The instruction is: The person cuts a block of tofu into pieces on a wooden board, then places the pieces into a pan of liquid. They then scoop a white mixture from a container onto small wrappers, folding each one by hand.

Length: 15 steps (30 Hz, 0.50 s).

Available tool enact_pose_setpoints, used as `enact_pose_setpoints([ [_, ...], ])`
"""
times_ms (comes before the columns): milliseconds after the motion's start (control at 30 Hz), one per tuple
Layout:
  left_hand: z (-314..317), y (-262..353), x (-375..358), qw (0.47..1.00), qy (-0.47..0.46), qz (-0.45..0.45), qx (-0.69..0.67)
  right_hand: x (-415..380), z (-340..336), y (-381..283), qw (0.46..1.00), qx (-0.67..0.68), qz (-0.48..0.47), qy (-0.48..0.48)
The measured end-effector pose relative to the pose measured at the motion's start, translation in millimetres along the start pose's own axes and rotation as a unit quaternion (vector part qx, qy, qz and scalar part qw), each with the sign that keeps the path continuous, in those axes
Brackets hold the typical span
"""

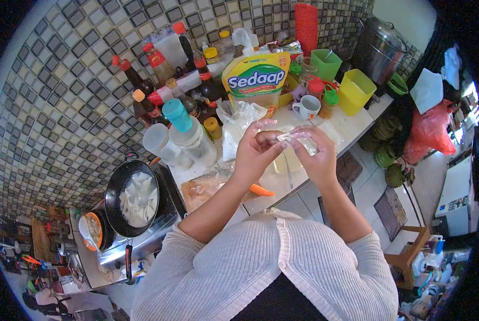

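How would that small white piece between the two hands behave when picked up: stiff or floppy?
The small white piece is probably light, being tiny and pinched between the left hand and right hand. Its thin, uneven edges suggest something floppy. It may smear or slip, as the fingers look whitened.

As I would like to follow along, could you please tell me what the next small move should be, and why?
Probably one more light pinch on the small pale piece: fingertips of the left hand and the right hand meet at it, while other pale pieces already lie in the black pan.
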State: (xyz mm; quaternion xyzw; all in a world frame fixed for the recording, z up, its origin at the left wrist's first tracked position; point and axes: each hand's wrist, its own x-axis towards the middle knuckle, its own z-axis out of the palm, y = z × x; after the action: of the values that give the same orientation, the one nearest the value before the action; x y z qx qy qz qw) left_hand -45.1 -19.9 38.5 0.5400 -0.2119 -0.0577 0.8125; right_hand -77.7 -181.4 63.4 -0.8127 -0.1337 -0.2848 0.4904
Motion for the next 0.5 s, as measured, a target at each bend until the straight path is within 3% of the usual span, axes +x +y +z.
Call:
enact_pose_setpoints([
  [67,-1.2,-0.3,-3.1,1.000,0.023,0.001,0.021,-2.6,5.6,-0.8,0.996,0.063,0.062,0.011],
  [300,-18.2,8.6,-23.5,0.998,0.036,0.034,0.035,-3.7,24.1,-16.9,0.993,0.104,0.042,-0.036],
  [500,-67.8,43.9,-64.0,0.974,0.106,0.035,0.198,-11.8,60.1,-22.8,0.988,0.128,0.012,-0.085],
])
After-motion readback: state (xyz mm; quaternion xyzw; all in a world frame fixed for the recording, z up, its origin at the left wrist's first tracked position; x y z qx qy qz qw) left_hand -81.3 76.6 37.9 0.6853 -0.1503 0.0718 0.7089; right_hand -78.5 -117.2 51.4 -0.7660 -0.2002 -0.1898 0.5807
